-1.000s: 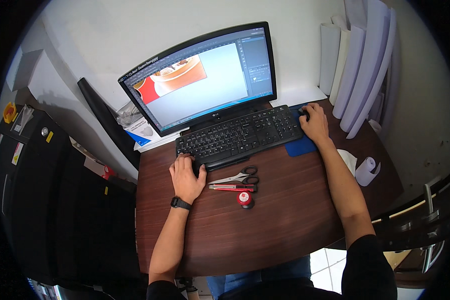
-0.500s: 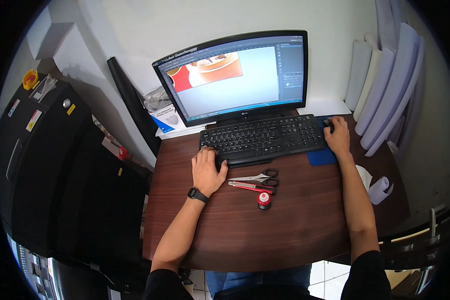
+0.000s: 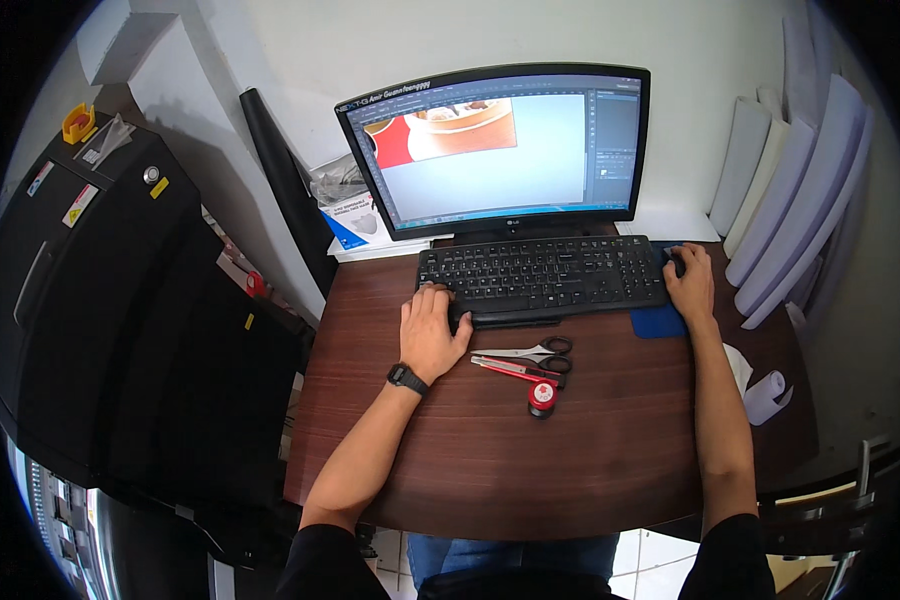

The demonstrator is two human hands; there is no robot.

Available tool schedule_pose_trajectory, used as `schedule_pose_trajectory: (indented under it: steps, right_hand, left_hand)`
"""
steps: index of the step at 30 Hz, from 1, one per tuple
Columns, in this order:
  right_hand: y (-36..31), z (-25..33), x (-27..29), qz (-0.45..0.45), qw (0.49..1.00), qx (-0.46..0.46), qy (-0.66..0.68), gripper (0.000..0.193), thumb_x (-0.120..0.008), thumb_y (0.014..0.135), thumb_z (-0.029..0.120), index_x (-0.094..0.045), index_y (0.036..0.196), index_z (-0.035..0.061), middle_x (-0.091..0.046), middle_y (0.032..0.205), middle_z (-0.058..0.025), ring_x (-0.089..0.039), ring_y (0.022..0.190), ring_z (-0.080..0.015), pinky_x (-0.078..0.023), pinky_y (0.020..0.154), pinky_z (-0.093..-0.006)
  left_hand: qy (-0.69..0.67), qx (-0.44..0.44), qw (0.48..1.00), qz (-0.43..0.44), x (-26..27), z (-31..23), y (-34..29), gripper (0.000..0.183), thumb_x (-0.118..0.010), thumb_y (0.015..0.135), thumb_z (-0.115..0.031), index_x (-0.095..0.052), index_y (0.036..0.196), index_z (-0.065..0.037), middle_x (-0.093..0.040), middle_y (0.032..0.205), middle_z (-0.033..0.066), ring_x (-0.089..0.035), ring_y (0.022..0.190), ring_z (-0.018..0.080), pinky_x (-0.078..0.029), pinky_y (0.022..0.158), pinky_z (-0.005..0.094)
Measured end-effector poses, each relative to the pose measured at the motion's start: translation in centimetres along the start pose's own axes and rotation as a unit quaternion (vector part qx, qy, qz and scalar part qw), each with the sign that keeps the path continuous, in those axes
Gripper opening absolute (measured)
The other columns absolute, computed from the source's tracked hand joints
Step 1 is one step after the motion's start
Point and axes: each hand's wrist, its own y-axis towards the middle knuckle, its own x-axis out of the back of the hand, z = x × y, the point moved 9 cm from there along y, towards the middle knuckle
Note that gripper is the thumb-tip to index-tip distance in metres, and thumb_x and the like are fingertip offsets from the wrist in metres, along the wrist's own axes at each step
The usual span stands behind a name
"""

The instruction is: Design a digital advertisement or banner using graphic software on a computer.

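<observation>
My left hand (image 3: 433, 332) rests with its fingers spread on the lower left corner of a black keyboard (image 3: 540, 277), and a black watch circles that wrist. On the right, my right hand (image 3: 692, 286) is wrapped over a black computer mouse (image 3: 676, 264), partly hidden, on a blue mouse pad (image 3: 658, 322). Behind the keyboard stands a monitor (image 3: 495, 175) showing an image-editing window with a red and orange picture. Scissors (image 3: 525, 353) with black handles, a red utility knife (image 3: 515, 369) and a small round red-and-black object (image 3: 542, 397) lie below the keyboard.
The brown desk (image 3: 500, 460) has a boxed item (image 3: 355, 222) and plastic wrap at its back left. Large paper rolls (image 3: 795, 190) lean at the right; a small curled paper (image 3: 767, 398) lies below them. A big black machine (image 3: 100, 300) stands at the left.
The whole view has shifted a little, so the desk and monitor appear farther right. Both hands keep their places on the keyboard and the mouse.
</observation>
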Motion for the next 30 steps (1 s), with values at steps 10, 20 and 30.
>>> schedule_pose_trajectory:
  steps: [10, 20, 30]
  right_hand:
    - [0.1, 0.1, -0.2, 0.007, 1.0, -0.004, 0.007, 0.033, -0.068, 0.089, 0.021, -0.075, 0.115, 0.0031, -0.064, 0.128, -0.0169, -0.06, 0.12, -0.0375, -0.051, 0.102, -0.0461]
    - [0.2, 0.1, -0.2, 0.008, 1.0, -0.023, 0.005, 0.033, -0.067, 0.089, 0.023, -0.075, 0.115, 0.0039, -0.064, 0.129, -0.0152, -0.06, 0.122, -0.0365, -0.051, 0.103, -0.0461]
    - [0.0, 0.4, 0.4, -0.005, 0.999, -0.025, 0.022, 0.031, -0.067, 0.088, 0.022, -0.075, 0.112, 0.0041, -0.066, 0.124, -0.0147, -0.062, 0.118, -0.036, -0.053, 0.1, -0.0476]
  left_hand:
    - [-0.027, 0.058, 0.997, 0.037, -0.2, 0.8, 0.0, 0.038, -0.074, 0.088, -0.024, -0.06, 0.116, -0.002, -0.063, 0.125, 0.0153, -0.058, 0.122, 0.0348, -0.047, 0.095, 0.0466]
    - [0.055, 0.032, 0.971, 0.231, -1.6, -2.6, 2.2, 0.071, -0.066, 0.093, -0.034, -0.043, 0.158, -0.017, -0.023, 0.168, 0.0269, -0.043, 0.143, 0.053, -0.05, 0.109, 0.0575]
    - [0.128, -0.007, 0.892, 0.433, -4.5, -3.7, 3.9, 0.075, -0.053, 0.094, -0.042, -0.031, 0.166, -0.031, 0.003, 0.175, 0.026, -0.032, 0.144, 0.0667, -0.039, 0.119, 0.0606]
